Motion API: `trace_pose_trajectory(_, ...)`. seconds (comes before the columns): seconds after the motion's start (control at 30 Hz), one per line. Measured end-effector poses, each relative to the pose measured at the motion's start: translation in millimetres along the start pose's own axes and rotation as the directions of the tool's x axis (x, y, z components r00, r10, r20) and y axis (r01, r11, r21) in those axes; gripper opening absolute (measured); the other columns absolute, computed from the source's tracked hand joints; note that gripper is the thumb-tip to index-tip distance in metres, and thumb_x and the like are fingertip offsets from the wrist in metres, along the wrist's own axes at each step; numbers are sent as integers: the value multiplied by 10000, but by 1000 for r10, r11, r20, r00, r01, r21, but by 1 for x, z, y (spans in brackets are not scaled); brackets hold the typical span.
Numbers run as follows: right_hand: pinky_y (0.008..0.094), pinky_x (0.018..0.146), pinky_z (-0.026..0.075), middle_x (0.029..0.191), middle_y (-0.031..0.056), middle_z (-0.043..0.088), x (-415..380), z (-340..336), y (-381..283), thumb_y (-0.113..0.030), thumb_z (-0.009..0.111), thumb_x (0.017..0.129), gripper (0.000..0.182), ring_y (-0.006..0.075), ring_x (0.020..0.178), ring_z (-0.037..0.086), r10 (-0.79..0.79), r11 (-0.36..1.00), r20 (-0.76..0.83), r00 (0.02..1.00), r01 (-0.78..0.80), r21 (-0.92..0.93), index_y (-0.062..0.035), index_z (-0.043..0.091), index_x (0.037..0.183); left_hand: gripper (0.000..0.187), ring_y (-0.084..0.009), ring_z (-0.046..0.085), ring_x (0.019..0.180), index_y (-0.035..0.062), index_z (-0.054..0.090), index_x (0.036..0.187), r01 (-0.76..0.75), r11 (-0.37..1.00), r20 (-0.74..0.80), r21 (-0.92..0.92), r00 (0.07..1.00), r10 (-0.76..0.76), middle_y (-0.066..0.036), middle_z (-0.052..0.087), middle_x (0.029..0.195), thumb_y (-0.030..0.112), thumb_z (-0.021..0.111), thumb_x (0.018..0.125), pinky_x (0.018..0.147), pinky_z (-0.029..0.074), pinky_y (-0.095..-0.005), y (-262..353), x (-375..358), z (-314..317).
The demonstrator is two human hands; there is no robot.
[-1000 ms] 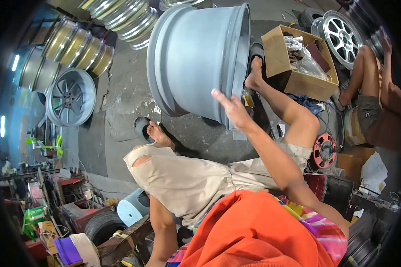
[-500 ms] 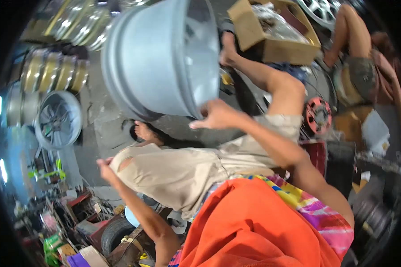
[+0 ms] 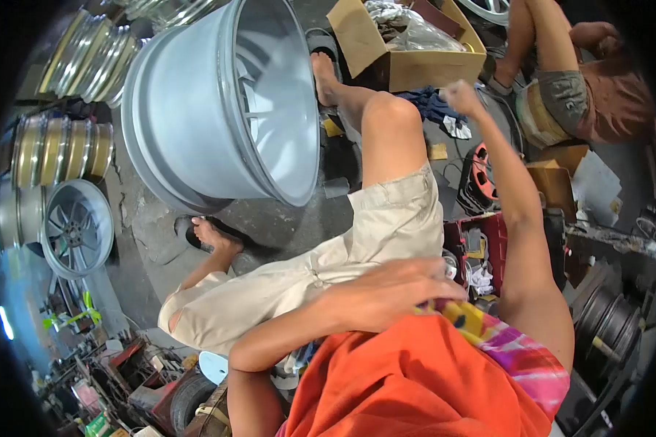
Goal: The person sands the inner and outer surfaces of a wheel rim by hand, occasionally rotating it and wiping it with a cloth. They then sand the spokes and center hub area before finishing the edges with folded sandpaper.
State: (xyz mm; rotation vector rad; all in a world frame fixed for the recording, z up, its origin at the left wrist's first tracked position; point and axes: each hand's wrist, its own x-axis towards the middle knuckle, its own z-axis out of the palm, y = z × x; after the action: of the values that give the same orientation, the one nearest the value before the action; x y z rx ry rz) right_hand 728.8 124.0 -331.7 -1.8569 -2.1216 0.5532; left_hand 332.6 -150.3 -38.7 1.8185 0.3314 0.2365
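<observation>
A large grey wheel rim (image 3: 186,109) stands on the floor in front of me, its open barrel facing right. Neither hand touches it. My left hand (image 3: 397,288) crosses in front of my waist, near the hem of the bright patterned shirt; it is blurred, with its fingers stretched to the right and nothing visible in them. Out to the right, my right hand (image 3: 461,100) is raised below the cardboard box (image 3: 434,71), nearest to a dark blue cloth (image 3: 426,105). Its fingers look curled in, and what they hold, if anything, is hidden.
More rims (image 3: 64,142) are stacked at the left, with a spoked wheel (image 3: 76,228) leaning below. Another person (image 3: 612,95) sits at the upper right. A red crate (image 3: 497,251) and red-black reel (image 3: 479,178) lie right of my legs. Cluttered tools (image 3: 135,368) fill the lower left.
My right hand has let go of the wheel rim's edge and moved up and right. My left hand has swung from beside my knee across to my waist. The view has shifted.
</observation>
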Motion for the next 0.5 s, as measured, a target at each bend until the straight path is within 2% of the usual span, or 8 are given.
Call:
trace_pose_trajectory(0.03, 378, 740, 552, 918, 171, 733, 9, 35, 27, -311, 623, 903, 353, 265, 755, 706, -86, 996, 135, 987, 83, 32, -18, 735, 1064, 339, -365, 580, 991, 71, 632, 1252, -62, 992, 150, -108, 986, 78, -202, 567, 1063, 213, 610, 946, 807, 491, -428, -4, 12, 1)
trace_pose_trajectory(0.1, 396, 797, 553, 998, 172, 734, 1, 63, 14, -364, 643, 898, 358, 329, 808, 706, -420, 853, 130, 898, 440, -280, -53, 746, 1042, 334, -346, 586, 1026, 80, 627, 1268, -113, 990, 245, -81, 961, 129, -182, 582, 1109, 224, 555, 975, 842, 482, -399, -21, 28, 12)
trace_pose_trajectory(0.17, 426, 916, 512, 1019, 160, 736, 19, 129, 35, -541, 666, 846, 511, 387, 1001, 672, -22, 996, 63, 998, 17, 86, -104, 741, 1099, 337, -327, 592, 1061, 90, 621, 1284, -156, 986, 329, -59, 929, 167, -162, 597, 1155, 234, 500, 1004, 877, 473, -370, -32, 37, 24)
trace_pose_trajectory(0.23, 386, 984, 484, 1178, 196, 688, 25, 154, 29, -495, 686, 852, 571, 342, 1143, 640, 342, 864, 54, 938, -336, 374, -48, 690, 1207, 213, -419, 525, 932, -89, 509, 926, -141, 967, 272, -214, 942, 197, -251, 511, 979, 105, 551, 849, 843, 432, -447, -38, 40, 34)
trace_pose_trajectory(0.27, 367, 1017, 470, 1257, 215, 663, 28, 166, 26, -472, 697, 854, 609, 320, 1214, 623, 507, 725, 46, 861, -455, 517, -20, 665, 1261, 213, -419, 525, 932, -89, 509, 926, -129, 972, 257, -199, 950, 179, -251, 511, 979, 105, 551, 849, 843, 432, -447, -45, 40, 38)
trace_pose_trajectory(0.37, 361, 1030, 456, 1261, 196, 669, 13, 128, 3, -531, 730, 832, 634, 311, 1214, 625, 574, 746, -43, 818, -500, 440, -11, 703, 1196, 299, -426, 509, 883, -88, 492, 900, -122, 969, 325, -214, 927, 188, -254, 515, 923, 174, 608, 813, 809, 424, -456, -75, 38, 58)
trace_pose_trajectory(0.47, 354, 825, 514, 1019, 142, 732, -5, 102, 1, -584, 614, 900, 502, 277, 855, 688, 597, 741, 53, 800, -576, 345, -150, 741, 1118, 293, -410, 506, 810, -62, 499, 806, -343, 869, 148, -357, 898, 415, -226, 527, 822, 199, 632, 797, 742, 421, -465, -70, 35, 44)
trace_pose_trajectory(0.5, 351, 796, 516, 970, 134, 728, -11, 112, 21, -532, 632, 902, 436, 259, 819, 679, 458, 882, 45, 888, -460, 100, -145, 746, 1065, 255, -396, 525, 814, -40, 511, 775, -165, 953, 388, -256, 885, 258, -202, 542, 812, 181, 637, 794, 745, 433, -459, -44, 34, 11)
